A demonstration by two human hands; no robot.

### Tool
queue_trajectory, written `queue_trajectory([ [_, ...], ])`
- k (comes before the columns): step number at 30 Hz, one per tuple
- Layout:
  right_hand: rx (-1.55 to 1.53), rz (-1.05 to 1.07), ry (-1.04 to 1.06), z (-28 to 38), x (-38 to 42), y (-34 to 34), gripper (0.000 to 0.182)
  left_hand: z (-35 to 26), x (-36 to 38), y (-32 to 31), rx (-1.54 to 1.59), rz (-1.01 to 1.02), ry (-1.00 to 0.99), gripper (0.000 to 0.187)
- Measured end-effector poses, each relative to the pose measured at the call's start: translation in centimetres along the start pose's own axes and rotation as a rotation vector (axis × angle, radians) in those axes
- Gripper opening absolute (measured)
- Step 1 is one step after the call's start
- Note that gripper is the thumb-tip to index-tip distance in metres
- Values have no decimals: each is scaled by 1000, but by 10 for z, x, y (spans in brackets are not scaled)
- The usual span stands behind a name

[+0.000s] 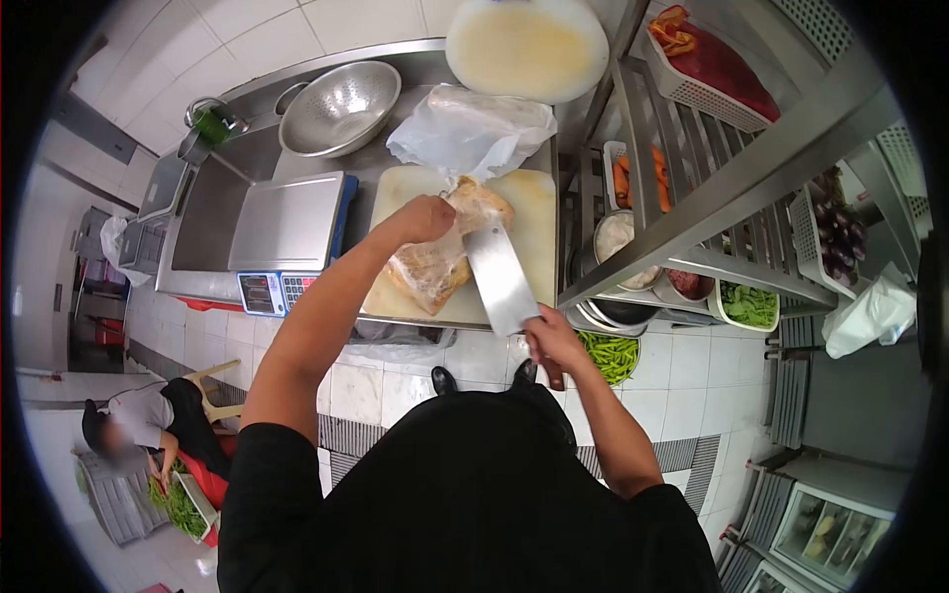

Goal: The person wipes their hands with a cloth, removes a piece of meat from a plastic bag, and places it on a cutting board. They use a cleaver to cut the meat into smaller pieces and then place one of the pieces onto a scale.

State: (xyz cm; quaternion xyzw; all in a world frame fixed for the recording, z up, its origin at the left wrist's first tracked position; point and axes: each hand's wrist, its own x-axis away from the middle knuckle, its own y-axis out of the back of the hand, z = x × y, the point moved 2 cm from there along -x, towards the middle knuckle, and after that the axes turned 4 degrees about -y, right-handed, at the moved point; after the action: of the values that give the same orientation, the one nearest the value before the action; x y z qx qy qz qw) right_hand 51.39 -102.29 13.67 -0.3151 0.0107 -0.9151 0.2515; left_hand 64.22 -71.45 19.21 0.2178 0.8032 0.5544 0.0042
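My right hand (556, 344) is wrapped around the handle of a cleaver (502, 282), whose broad blade points away from me over the white cutting board (541, 232). On the board lies yellowish-brown food in clear plastic wrap (432, 275); its exact kind is hard to make out. Another yellowish part of the food (484, 210) shows just beyond the blade tip. My left hand (427, 219) is closed in a fist at the upper side of the wrap and appears to grip it. Behind the board rests a white plastic bag (474, 128) with its contents covered.
Left of the board stands a digital scale (287, 222), beside the sink (213, 212). A steel colander (341, 109) and a round white board (524, 49) are at the back. A metal rack (692, 178) holds vegetables at right. A seated person (148, 425) handles greens at lower left.
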Motion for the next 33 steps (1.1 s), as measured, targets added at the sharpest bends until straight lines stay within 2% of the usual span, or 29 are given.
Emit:
queue_trajectory([
  [2,8,6,-33,5,13,17,10,8,7,7,190,-90,27,32],
  [3,6,5,-17,2,11,26,11,12,10,10,189,-92,27,32],
  [5,-10,-7,-1,3,12,28,12,15,14,12,403,50,165,30],
  [6,14,-40,21,5,8,29,12,12,13,11,403,55,159,30],
  [8,41,-71,42,14,4,25,12,-11,21,14,137,121,-12,28],
  [9,30,-84,48,17,2,22,12,-20,25,16,137,121,-10,28],
  [11,21,-90,55,19,-3,15,12,-34,35,14,-214,231,-100,27],
  [14,19,-78,71,20,-8,7,12,-33,38,-1,-340,182,-172,26],
  [18,-40,-81,97,18,-9,8,7,-24,38,-10,-151,144,-171,22],
  [20,-65,-78,105,18,-9,11,8,-32,44,-3,-96,271,-12,20],
  [27,-26,-13,32,26,-15,-4,8,-25,41,-13,-303,221,-133,21],
  [30,-39,27,18,27,-18,-17,9,-22,34,-14,-223,246,-67,23],
  [33,5,122,-13,21,-18,-25,10,-25,39,-7,-194,135,-40,20],
])
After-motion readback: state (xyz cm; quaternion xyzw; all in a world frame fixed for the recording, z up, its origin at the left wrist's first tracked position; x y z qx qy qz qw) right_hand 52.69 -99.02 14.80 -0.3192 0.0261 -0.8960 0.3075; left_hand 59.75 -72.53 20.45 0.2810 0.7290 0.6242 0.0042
